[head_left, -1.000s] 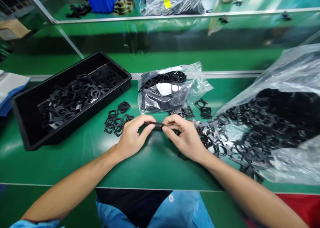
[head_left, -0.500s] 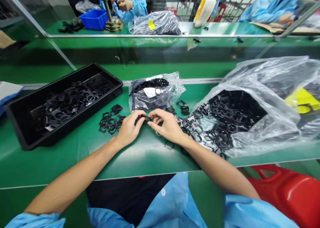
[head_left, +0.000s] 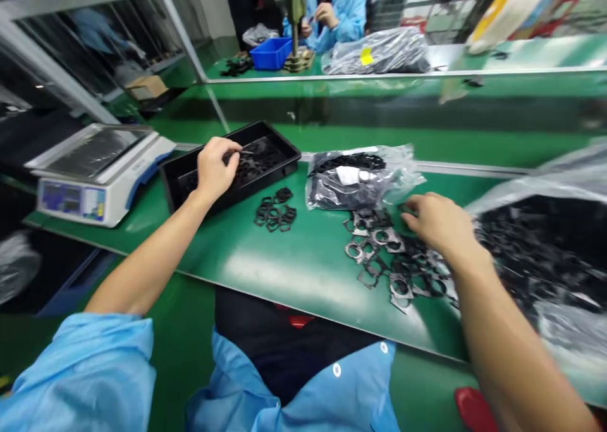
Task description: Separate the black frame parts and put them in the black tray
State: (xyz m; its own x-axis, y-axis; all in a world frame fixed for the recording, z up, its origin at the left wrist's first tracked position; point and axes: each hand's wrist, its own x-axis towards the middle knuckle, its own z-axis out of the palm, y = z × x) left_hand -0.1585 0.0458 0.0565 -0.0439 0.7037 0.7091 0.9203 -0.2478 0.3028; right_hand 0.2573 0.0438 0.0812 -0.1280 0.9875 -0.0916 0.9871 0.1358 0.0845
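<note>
My left hand (head_left: pixel 218 169) is over the black tray (head_left: pixel 289 157), thumb and fingers pinching a small black plastic frame (head_left: pixel 245 152), seen edge-on. More black frames lie in the tray beneath it. To the right, my right hand (head_left: pixel 439 226) reaches over a spread of loose ring-shaped frames (head_left: pixel 382 236), some black, some with a silvery sheen. Its thumb and fingertips close on a dark piece, apparently one of these black frames, mostly hidden by the fingers. Between the hands, a small group of black frames (head_left: pixel 274 214) lies on the green table (head_left: pixel 265 261).
A clear bag of black parts (head_left: pixel 358 182) sits behind the loose frames. At right, a large open plastic bag (head_left: pixel 559 229) spills dark parts. A white scale (head_left: pixel 102 172) stands left of the tray. Across the bench, a person (head_left: pixel 344 21) works near a blue bin (head_left: pixel 271 54).
My hands have parted: the left has gone left over the tray with a frame, the right has gone to the loose frames. The view has swung left, bringing the scale into sight.
</note>
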